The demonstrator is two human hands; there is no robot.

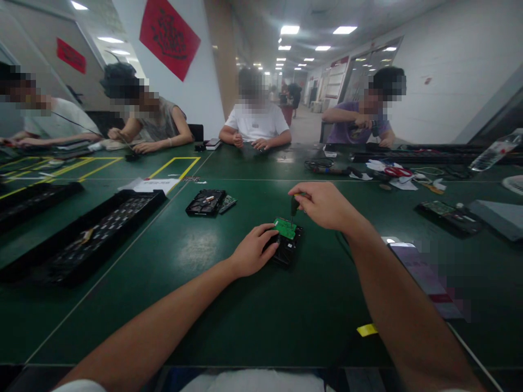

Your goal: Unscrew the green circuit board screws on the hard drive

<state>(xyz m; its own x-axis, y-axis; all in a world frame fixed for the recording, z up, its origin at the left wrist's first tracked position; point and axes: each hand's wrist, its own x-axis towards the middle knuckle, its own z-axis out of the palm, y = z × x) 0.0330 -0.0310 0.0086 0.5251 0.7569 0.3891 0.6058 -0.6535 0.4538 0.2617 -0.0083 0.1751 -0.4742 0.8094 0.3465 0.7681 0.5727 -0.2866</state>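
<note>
In front of me a black casing (286,255) lies on the green table, with a green circuit board (281,227) on its far part. My left hand (255,250) grips the casing from its left side, thumb near the middle and fingers at the board's edge. A dark-handled screwdriver (293,208) is held nearly upright in my right hand (321,204). Its shaft points down at the right part of the board; the exact spot under the tip is too small to make out.
Another black casing (205,202) with a loose board (227,203) lies further left. Long black trays (153,202) fill the left side. To the right are a phone-like slab (425,277), a dark device with a board (449,218) and a bottle (494,152). Several people sit opposite.
</note>
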